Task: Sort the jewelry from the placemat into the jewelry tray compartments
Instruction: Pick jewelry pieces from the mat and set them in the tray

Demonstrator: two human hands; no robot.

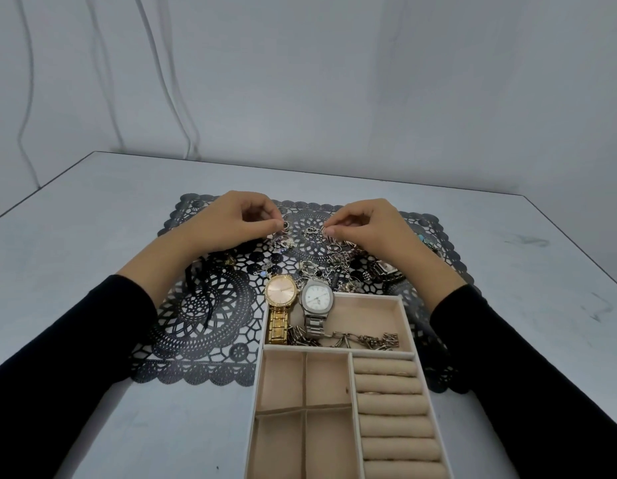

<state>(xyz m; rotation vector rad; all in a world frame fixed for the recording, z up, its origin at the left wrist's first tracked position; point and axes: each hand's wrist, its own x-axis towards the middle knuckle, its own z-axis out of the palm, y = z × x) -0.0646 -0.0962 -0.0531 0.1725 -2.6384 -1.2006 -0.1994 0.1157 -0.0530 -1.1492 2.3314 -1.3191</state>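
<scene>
L hand pinching small dark piece, R hand pinching silvery piece, both at 12 o'clock end of placemat. Jewelry tray lying 6 o'clock from hands, long axis 12–6; R hand looking nearer. Loose pile sitting btwn.

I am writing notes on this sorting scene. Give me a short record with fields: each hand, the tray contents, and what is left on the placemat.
left hand: pinches a small piece above the placemat
right hand: pinches a silver piece above the placemat
jewelry tray, wide far compartment: gold watch, silver watch, chain
left to sort: loose pile on the placemat, between the hands and the tray
</scene>
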